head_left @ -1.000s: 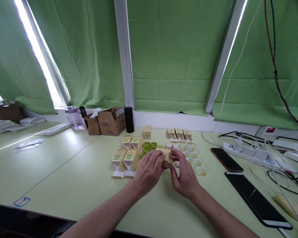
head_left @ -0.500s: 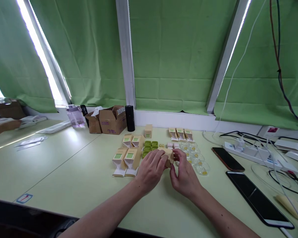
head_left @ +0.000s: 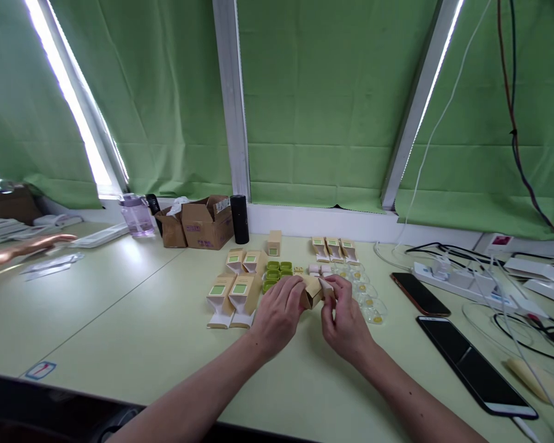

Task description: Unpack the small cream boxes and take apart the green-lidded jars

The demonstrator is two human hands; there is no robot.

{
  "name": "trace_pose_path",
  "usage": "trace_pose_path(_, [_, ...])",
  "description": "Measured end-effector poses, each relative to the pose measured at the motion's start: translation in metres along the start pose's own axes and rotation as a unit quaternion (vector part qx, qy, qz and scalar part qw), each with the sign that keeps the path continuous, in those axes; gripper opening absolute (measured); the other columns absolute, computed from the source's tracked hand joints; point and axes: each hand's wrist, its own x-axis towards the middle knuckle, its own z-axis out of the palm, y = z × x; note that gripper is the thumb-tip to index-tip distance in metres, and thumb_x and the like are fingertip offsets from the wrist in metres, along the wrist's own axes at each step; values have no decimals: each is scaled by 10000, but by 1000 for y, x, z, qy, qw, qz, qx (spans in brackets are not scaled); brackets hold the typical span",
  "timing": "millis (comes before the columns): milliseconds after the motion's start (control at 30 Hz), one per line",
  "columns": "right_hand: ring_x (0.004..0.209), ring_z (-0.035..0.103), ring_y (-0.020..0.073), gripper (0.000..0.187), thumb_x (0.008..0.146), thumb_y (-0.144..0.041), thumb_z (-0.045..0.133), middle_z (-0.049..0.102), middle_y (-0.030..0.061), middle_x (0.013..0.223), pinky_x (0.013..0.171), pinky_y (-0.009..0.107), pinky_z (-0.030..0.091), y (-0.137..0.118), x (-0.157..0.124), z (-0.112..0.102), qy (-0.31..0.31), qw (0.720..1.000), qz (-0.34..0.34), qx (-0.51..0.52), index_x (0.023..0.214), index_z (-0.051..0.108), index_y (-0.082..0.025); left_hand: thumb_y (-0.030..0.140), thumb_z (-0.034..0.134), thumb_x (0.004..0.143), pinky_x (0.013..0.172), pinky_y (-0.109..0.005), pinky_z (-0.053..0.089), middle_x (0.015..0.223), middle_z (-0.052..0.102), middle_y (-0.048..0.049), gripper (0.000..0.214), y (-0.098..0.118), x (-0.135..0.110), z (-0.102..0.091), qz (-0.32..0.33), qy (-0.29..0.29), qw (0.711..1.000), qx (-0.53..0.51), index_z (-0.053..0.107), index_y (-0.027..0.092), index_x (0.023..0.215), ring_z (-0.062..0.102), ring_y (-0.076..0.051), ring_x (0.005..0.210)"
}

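Between my hands is a small kraft paper box (head_left: 312, 291), its open end turned toward me. My left hand (head_left: 279, 311) is wrapped round the box's left side. With thumb and fingers, my right hand (head_left: 345, 314) pinches a flap at its right end. Left of my hands stand several open kraft boxes (head_left: 243, 289) with green labels. Green square cups (head_left: 273, 275) sit just behind my left hand. Clear plastic domes (head_left: 373, 311) with yellow bits lie right of my right hand. Small pale pink pieces (head_left: 314, 269) are behind the held box.
Three open kraft boxes (head_left: 334, 249) and a closed one (head_left: 274, 242) stand farther back. Two phones (head_left: 473, 363), a power strip (head_left: 461, 284) and cables lie right. Cardboard cartons (head_left: 207, 223), a black cylinder (head_left: 239, 219) and a purple bottle (head_left: 137, 215) line the back left. Another person's hand (head_left: 41, 243) reaches in at far left.
My right hand has drawn a flap of the box outward, and the box's open end now shows. Another person's arm at far left has moved farther into view.
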Motion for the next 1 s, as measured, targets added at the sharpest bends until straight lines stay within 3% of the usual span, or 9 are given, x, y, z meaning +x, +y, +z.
trace_pose_path(200, [1173,707,250,381,1054,-231,444,595,169,1366,896,405,647,1,3,-5,30,997,-4,68,1433,404,-233,73,593,913,1051,-498,564,1331,640,-179,557,-2,-1,0,-45,-3,995,-86,392,152,1427,606,-308,1278])
trace_pose_path(367, [1147,712,247,393,1049,-244,487,600,162,1409,813,398,674,7,5,-6,55,994,7,96,1435,413,-252,91,579,936,1057,-495,557,1339,632,-158,486,-4,-2,1,-53,12,990,-133,427,216,1381,615,-282,1272])
trace_pose_path(500, [1226,658,274,361,1016,-232,549,604,159,1403,858,450,655,13,12,-11,112,992,-15,64,1367,464,-248,117,573,955,1040,-486,563,1319,637,-158,411,-3,-2,0,-64,7,988,-139,475,225,1340,626,-280,1254])
trace_pose_path(667, [1266,620,302,338,980,-161,550,639,149,1312,1036,585,556,21,23,-20,175,979,-100,-22,1308,527,-239,127,564,961,1044,-488,564,1311,644,-163,486,-1,0,-3,-78,-9,986,-147,444,208,1425,620,-285,1262])
trace_pose_path(1000, [1250,647,278,481,992,-91,365,669,135,1328,1043,537,570,50,18,-17,94,981,-155,-73,1411,546,-242,93,546,946,1081,-517,546,1377,613,-183,678,2,0,-6,-79,-42,985,-147,316,179,1578,581,-301,1315])
